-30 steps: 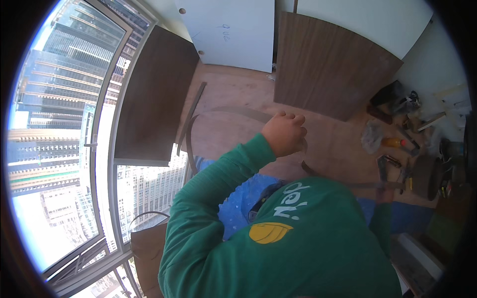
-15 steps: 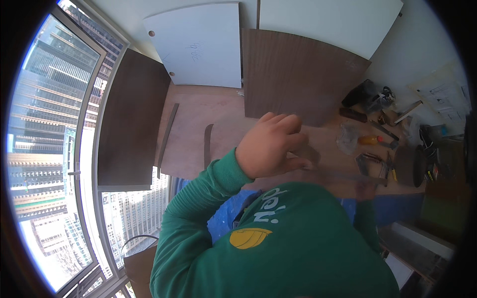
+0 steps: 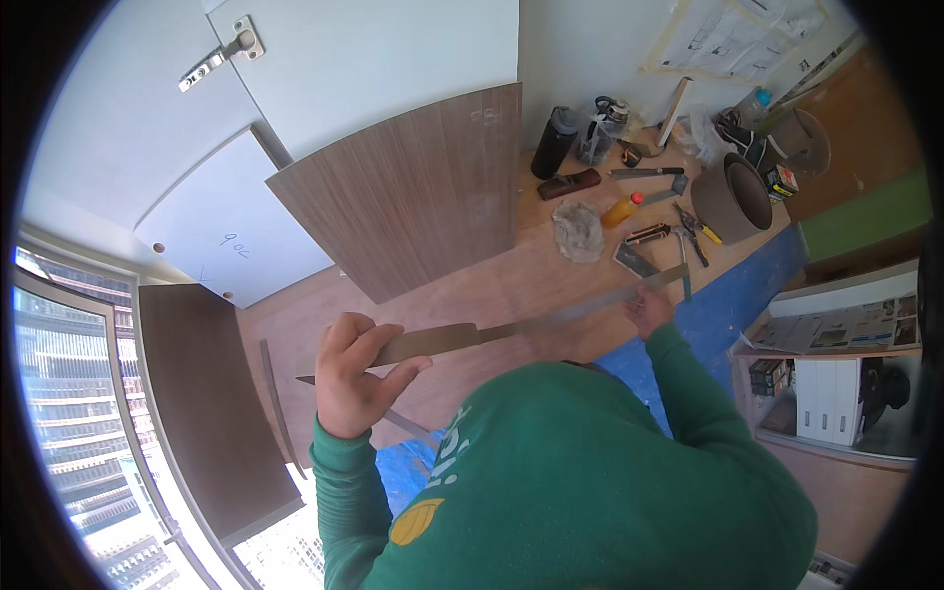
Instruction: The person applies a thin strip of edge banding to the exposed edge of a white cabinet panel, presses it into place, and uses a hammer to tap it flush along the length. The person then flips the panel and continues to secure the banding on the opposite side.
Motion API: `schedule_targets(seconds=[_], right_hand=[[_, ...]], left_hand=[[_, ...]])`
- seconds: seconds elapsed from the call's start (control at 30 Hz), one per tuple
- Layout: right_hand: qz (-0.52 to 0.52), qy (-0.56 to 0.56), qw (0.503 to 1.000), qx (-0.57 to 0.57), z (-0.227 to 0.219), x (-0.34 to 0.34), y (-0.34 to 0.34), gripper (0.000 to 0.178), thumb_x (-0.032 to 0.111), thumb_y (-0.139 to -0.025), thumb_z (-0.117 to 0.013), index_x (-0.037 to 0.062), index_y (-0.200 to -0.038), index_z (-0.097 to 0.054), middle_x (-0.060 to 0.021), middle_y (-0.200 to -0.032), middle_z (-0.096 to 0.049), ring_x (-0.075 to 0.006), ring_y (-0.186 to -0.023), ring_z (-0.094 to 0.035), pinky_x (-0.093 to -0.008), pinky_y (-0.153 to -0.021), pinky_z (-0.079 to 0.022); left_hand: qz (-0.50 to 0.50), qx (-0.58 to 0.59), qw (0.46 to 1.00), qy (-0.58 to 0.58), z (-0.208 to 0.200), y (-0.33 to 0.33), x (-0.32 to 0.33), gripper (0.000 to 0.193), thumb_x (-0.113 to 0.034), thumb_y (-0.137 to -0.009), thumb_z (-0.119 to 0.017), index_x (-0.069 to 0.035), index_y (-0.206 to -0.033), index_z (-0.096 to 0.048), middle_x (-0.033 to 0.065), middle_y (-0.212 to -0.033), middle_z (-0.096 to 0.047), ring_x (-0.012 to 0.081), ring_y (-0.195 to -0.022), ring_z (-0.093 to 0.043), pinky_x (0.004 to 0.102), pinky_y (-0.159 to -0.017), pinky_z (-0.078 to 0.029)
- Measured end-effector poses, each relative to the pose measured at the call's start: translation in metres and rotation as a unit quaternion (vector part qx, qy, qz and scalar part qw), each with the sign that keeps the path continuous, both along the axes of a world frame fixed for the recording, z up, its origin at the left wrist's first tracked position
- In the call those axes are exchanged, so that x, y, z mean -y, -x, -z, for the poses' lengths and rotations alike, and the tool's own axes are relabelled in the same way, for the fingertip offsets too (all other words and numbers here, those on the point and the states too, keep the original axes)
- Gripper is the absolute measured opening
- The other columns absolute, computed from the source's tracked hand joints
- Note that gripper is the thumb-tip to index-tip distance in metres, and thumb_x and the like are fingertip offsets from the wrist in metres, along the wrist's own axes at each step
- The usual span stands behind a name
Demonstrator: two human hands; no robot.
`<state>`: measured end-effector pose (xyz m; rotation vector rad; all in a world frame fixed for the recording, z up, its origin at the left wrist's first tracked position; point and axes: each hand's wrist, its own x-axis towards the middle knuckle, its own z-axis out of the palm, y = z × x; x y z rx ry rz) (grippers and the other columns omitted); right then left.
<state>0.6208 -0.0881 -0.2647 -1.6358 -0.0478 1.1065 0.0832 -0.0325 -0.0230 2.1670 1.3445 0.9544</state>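
Observation:
A long, thin grey-brown edging strip (image 3: 428,342) stretches across in front of my body, rising toward the right. My left hand (image 3: 354,379) grips it near its left end, thumb below and fingers above, and a pointed tip sticks out past the knuckles. Toward the strip's other end, my right hand (image 3: 649,311) holds it low, its fingers partly hidden and slightly blurred. Beneath lies the pinkish-brown wooden worktop (image 3: 472,383). A wood-grain panel (image 3: 423,187) leans against white cabinet fronts just beyond the strip.
Pliers (image 3: 696,224), an orange bottle (image 3: 621,209), a crumpled plastic bag (image 3: 578,232), a wooden hand plane (image 3: 568,184) and a brown bucket (image 3: 730,197) stand at the far right. A dark panel (image 3: 206,393) leans by the window. Blue sheeting (image 3: 757,280) edges the worktop.
The view has swung to the right. My left hand now grips the strip, which spans both hands; the right hand shows more clearly beside the tools.

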Motion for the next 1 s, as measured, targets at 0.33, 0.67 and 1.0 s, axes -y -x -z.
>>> schedule_targets(seconds=[0.33, 0.67, 1.0], right_hand=[[-0.028, 0.0, 1.0, 0.0, 0.022, 0.002, -0.005, 0.012, 0.021, -0.105, -0.066, 0.0136, -0.109, -0.057, -0.0082, -0.092, -0.065, -0.0258, -0.081, -0.072, -0.0414, -0.072, -0.061], [-0.027, 0.006, 1.0, -0.012, 0.03, 0.012, -0.003, 0.015, 0.022, -0.106, -0.065, 0.0127, -0.116, -0.059, -0.009, -0.097, -0.066, -0.0269, -0.085, -0.072, -0.043, -0.075, -0.062], [-0.046, 0.026, 0.998, -0.035, 0.048, 0.032, -0.005, 0.021, 0.022, -0.107, -0.062, 0.0115, -0.124, -0.058, -0.0108, -0.101, -0.068, -0.0283, -0.089, -0.071, -0.0454, -0.078, -0.062]], left_hand=[[-0.045, 0.025, 0.999, 0.006, 0.008, 0.012, 0.013, 0.048, -0.016, -0.062, -0.101, -0.002, -0.103, -0.08, 0.0079, -0.091, -0.062, 0.0248, -0.082, -0.06, 0.0393, -0.072, -0.05], [-0.044, 0.017, 0.999, -0.02, -0.001, 0.013, 0.013, 0.051, -0.014, -0.063, -0.101, 0.0, -0.106, -0.079, 0.0093, -0.092, -0.062, 0.0237, -0.08, -0.063, 0.037, -0.069, -0.052], [-0.053, -0.004, 0.998, -0.025, -0.004, 0.022, 0.017, 0.049, -0.022, -0.072, -0.099, 0.003, -0.109, -0.078, 0.01, -0.095, -0.064, 0.0219, -0.08, -0.063, 0.0337, -0.07, -0.052]])
